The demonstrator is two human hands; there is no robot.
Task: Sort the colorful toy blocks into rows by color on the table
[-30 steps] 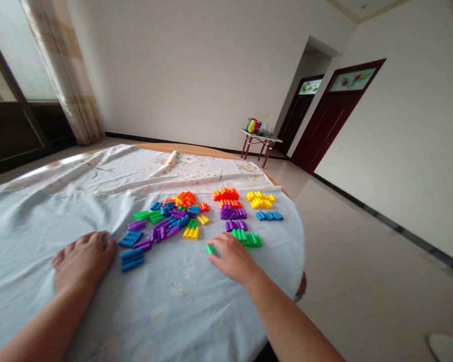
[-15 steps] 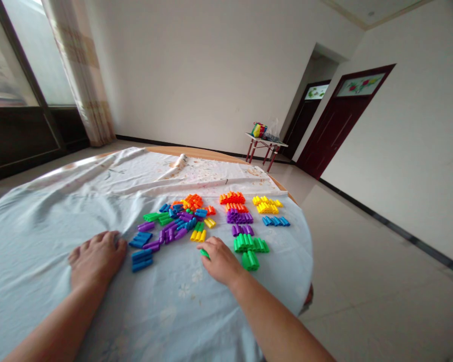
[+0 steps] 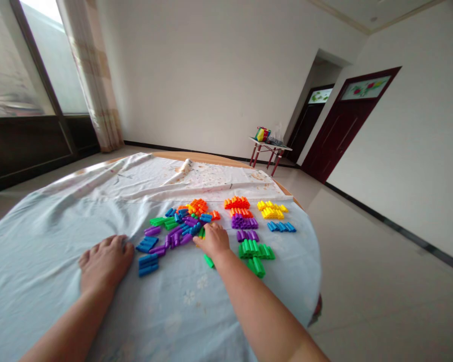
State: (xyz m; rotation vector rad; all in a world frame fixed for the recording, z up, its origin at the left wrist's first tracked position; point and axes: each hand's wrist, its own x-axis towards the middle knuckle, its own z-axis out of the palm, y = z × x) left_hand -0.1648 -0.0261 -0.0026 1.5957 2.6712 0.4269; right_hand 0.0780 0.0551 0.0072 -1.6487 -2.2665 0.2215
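Note:
My left hand [image 3: 106, 261] lies flat on the cloth, fingers spread, holding nothing, just left of some blue plastic tubes [image 3: 148, 265]. My right hand [image 3: 214, 242] is at the near right edge of the mixed pile, its thumb and fingers curled round a few yellow and green tubes [image 3: 201, 233], which it mostly covers. A loose green tube [image 3: 209, 261] rests on the cloth beside my right wrist. The pile includes purple tubes [image 3: 172, 239] and orange tubes [image 3: 197, 206]. Right of the hand lie green tubes [image 3: 250, 248] grouped together.
Same-coloured groups stand on the right: orange tubes [image 3: 237, 202], purple tubes [image 3: 243, 221], yellow tubes [image 3: 272, 209] and blue tubes [image 3: 281, 227]. A pale tablecloth [image 3: 53, 241] with folds covers the round table. Beyond it, a small table [image 3: 271, 147] holds bags near the doors.
My right hand has let go of the green tube and moved forward onto the yellow and green tubes. The left hand stays flat in place. The view has shifted slightly.

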